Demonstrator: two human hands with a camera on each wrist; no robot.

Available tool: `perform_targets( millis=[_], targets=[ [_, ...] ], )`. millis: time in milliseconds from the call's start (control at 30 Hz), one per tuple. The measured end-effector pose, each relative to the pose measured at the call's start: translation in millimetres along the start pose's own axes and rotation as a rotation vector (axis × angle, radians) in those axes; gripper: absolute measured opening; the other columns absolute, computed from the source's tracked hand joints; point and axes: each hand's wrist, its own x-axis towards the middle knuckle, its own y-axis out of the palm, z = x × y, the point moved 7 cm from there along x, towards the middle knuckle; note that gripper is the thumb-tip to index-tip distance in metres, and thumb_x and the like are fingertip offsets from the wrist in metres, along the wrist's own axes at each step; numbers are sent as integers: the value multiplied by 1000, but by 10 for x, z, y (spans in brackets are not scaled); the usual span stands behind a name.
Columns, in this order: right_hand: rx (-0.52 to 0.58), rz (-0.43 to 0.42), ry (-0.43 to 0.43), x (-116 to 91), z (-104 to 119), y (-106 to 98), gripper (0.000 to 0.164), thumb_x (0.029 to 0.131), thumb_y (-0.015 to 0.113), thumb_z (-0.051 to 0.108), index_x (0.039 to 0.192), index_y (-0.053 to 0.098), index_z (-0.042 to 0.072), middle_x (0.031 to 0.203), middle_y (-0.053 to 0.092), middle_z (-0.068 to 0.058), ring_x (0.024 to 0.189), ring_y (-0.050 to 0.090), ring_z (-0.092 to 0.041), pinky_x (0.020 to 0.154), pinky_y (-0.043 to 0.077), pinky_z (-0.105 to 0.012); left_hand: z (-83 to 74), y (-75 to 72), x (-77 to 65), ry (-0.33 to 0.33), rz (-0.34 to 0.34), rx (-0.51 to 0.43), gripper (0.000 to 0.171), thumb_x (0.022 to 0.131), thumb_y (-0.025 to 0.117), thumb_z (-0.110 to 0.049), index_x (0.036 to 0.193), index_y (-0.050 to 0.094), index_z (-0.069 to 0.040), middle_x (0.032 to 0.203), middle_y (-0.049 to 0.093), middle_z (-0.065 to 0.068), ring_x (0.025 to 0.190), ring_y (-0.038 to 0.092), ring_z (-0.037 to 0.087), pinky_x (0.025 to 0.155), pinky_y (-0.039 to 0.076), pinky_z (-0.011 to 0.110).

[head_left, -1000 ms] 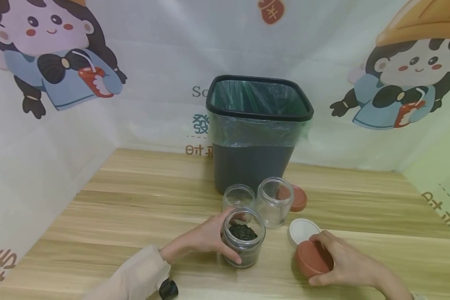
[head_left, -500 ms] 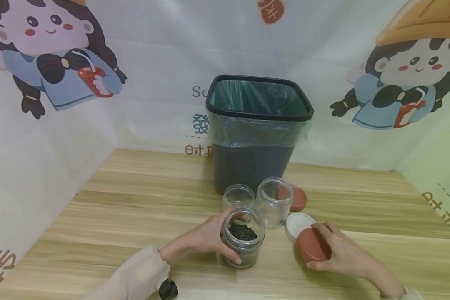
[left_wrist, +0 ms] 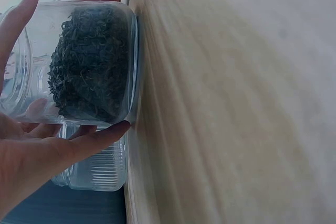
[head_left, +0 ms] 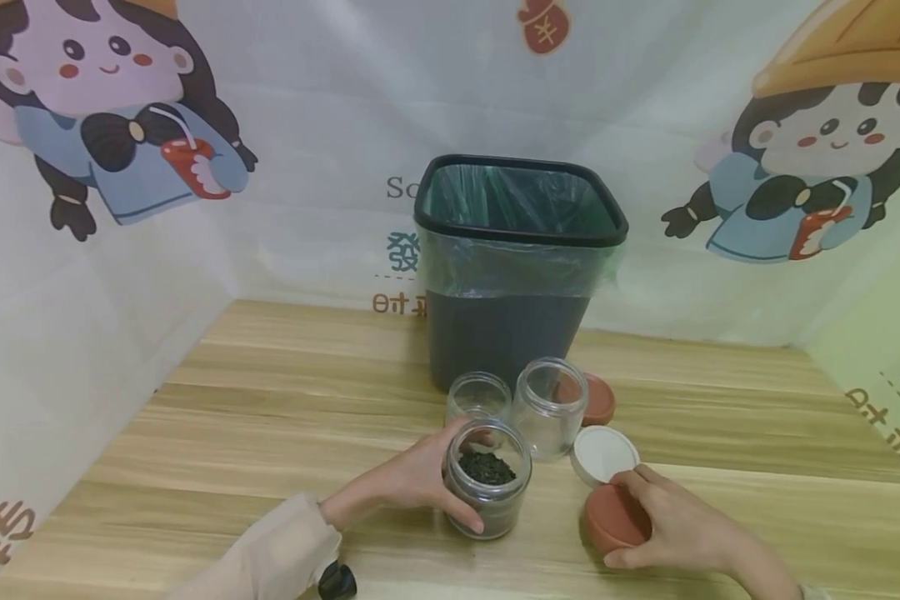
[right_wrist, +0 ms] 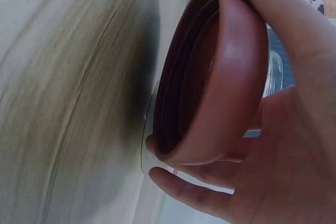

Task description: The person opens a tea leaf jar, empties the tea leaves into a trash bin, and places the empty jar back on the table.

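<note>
My left hand (head_left: 425,477) grips a clear jar (head_left: 487,512) from its left side, thumb in front. The jar stands upright on the table without a lid. Dark, curled dried leaves (left_wrist: 92,61), like loose tea, fill its lower part. To the right, my right hand (head_left: 678,521) holds a reddish-brown lid (head_left: 617,518) between thumb and fingers. In the right wrist view that lid is tilted, its hollow underside facing the table and a shadow below it. Just behind it lies a white lid (head_left: 606,455), flat on the table.
Two clear jars without lids, a smaller jar (head_left: 478,392) and a larger jar (head_left: 547,421), stand behind the held jar. Another reddish-brown lid (head_left: 598,400) lies partly behind the larger one. A dark bin (head_left: 506,333) with a green liner stands at the back, before a printed cloth (head_left: 307,167).
My right hand has moved the reddish-brown lid away from me, then back nearer me and slightly left. The white lid has slid slightly away and left. My left hand keeps its grip on the jar.
</note>
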Motion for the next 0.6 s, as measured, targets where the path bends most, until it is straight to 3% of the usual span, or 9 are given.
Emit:
perform_targets(
  millis=[233, 600],
  targets=[
    [-52, -42, 67, 48, -55, 41, 87, 60, 71, 58, 117, 45, -2, 110, 49, -17, 94, 53, -27, 75, 47, -44, 11, 4, 3, -6, 0, 12, 94, 52, 86, -20, 129, 33, -19, 126, 49, 0, 116, 44, 13, 102, 28, 36],
    [-91, -135, 38, 129, -95, 46, 91, 53, 78, 51, 116, 41, -4, 101, 48, -19, 87, 54, -26, 70, 48, -42, 6, 4, -2, 4, 0, -8, 93, 51, 86, -18, 129, 34, -19, 126, 50, 3, 116, 44, 14, 102, 28, 35]
  ],
)
